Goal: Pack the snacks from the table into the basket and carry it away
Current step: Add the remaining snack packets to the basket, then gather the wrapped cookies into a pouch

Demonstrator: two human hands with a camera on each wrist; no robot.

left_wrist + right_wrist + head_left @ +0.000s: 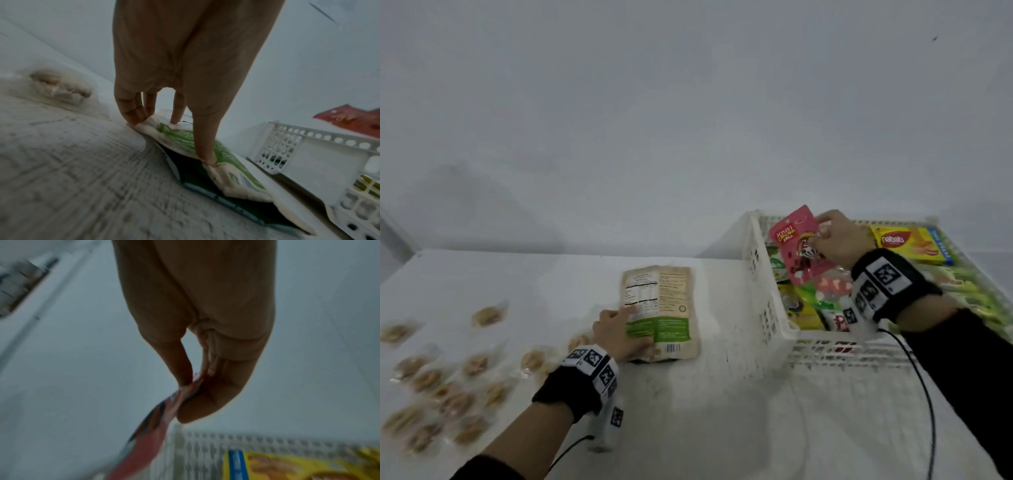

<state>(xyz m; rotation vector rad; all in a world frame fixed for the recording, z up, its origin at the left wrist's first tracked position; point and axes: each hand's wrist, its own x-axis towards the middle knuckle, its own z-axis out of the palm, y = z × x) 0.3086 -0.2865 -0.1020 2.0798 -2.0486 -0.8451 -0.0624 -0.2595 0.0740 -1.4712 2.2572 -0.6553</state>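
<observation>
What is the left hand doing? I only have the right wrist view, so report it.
Observer: The left hand pinches the near left edge of a beige and green pouch lying on the table, thumb on top; that edge is raised slightly.
Operator: List what else sits on the table.
Observer: Many small clear-wrapped snacks lie scattered left of that hand.
Operator: Place my pink pouch relative to the basket.
Observer: The right hand holds the pink pouch over the far left corner of the white basket, above other packs already inside.
</observation>
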